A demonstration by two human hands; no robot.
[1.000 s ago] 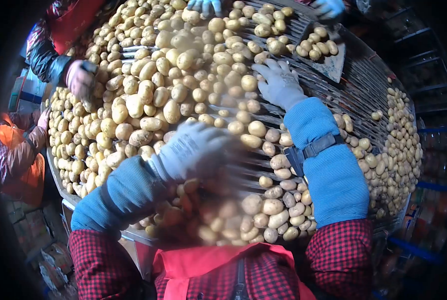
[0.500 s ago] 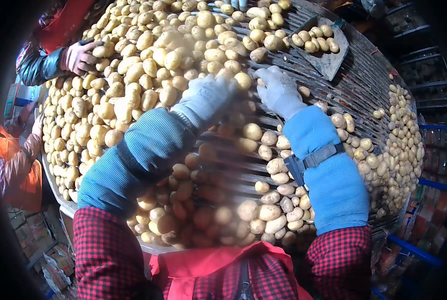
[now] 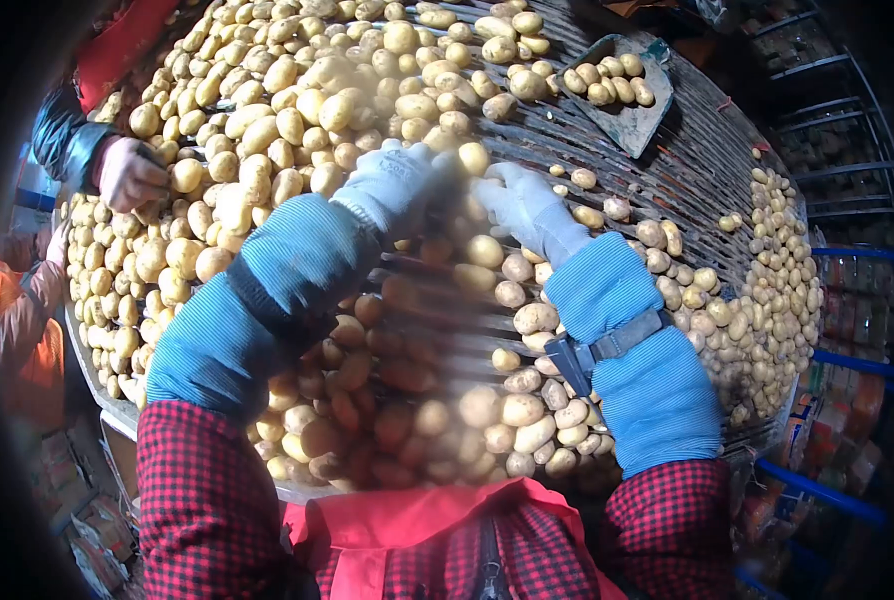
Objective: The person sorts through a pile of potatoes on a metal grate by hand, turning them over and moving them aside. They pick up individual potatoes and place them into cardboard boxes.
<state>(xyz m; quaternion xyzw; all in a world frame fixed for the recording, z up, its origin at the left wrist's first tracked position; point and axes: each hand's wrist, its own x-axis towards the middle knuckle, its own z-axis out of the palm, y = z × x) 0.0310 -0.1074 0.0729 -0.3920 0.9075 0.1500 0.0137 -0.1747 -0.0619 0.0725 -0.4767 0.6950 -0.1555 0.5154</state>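
Observation:
Many potatoes (image 3: pixel 257 130) lie over a round slatted table (image 3: pixel 607 165). My left hand (image 3: pixel 392 180), in a pale glove, is at the near edge of the main pile; its fingers are blurred and partly hidden. My right hand (image 3: pixel 527 208), gloved the same way, reaches in from the right with its fingers apart and pointing left. Between the two hands is a single potato (image 3: pixel 474 158), close to the fingertips of both. More potatoes (image 3: pixel 532 320) lie below my right hand, and a blurred heap lies in front of my body.
A scoop (image 3: pixel 627 115) holding several potatoes rests on the slats at the upper right. At the left, a co-worker's gloved hand (image 3: pixel 130 175) is over the pile. Another person in orange (image 3: pixel 42 350) stands further left. Blue bars (image 3: pixel 822 490) and stacked packages are at the right.
My right hand has moved left and down, nearer my left hand. The co-worker's hand at the left has drawn back and its fingers have curled. The whole view has shifted slightly.

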